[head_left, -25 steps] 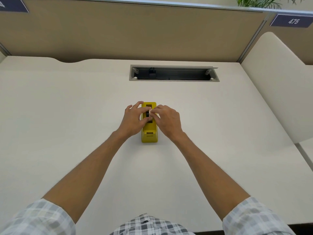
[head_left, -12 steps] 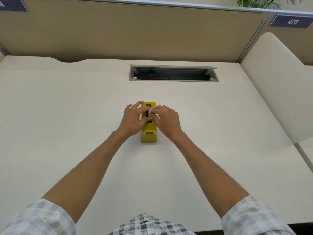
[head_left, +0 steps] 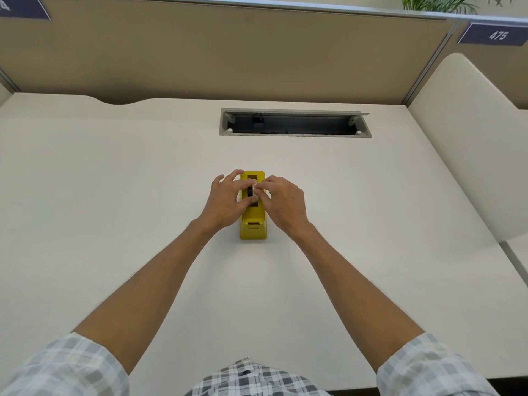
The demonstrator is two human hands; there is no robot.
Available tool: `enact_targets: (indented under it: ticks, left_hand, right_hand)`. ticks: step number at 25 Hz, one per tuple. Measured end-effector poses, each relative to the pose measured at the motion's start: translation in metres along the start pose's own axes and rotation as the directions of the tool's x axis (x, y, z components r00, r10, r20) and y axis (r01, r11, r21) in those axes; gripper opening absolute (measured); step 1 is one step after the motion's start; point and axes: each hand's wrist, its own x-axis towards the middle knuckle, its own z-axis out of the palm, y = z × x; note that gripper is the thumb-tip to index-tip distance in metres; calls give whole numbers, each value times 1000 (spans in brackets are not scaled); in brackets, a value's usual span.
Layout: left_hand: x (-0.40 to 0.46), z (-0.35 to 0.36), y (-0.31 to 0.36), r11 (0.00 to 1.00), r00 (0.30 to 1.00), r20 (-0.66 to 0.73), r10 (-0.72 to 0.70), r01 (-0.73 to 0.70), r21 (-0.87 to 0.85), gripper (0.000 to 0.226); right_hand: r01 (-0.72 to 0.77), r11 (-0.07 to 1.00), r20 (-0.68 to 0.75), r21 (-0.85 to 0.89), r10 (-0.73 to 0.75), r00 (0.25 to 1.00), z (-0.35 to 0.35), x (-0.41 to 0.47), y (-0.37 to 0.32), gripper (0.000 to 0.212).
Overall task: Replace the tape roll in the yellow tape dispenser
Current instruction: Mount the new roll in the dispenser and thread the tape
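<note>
A yellow tape dispenser (head_left: 253, 227) stands on the white desk (head_left: 114, 195), its cutter end toward me. In its open top slot sits a small tape roll on a black hub (head_left: 250, 191). My left hand (head_left: 225, 200) pinches that roll from the left with thumb and fingers. My right hand (head_left: 283, 201) pinches it from the right, fingertips meeting over the slot. The hands hide most of the roll and the dispenser's middle.
A grey cable tray opening (head_left: 294, 122) is set in the desk behind the dispenser. A tan partition wall (head_left: 228, 52) runs along the back. A cream divider panel (head_left: 468, 132) rises at the right side.
Almost nothing differs; both hands stay on the roll over the dispenser's slot, with only slight shifts of the fingertips.
</note>
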Motion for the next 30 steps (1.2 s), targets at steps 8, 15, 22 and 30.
enact_targets:
  ticks: [8, 15, 22, 30]
  left_hand:
    - [1, 1, -2, 1000, 1000, -3, 1, -1, 5, 37]
    - [1, 2, -1, 1000, 1000, 1, 0, 0, 15, 37]
    - [2, 1, -2, 1000, 1000, 1, 8, -8, 15, 37]
    - [-1, 0, 0, 999, 999, -23, 43, -43, -9, 34]
  right_hand:
    - [69, 989, 75, -131, -60, 995, -2, 8, 2, 23]
    - [52, 989, 107, -139, -38, 994, 0, 10, 0, 23]
    - [82, 984, 85, -155, -70, 994, -1, 11, 1, 22]
    - [101, 965, 109, -243, -77, 991, 12, 7, 0, 12]
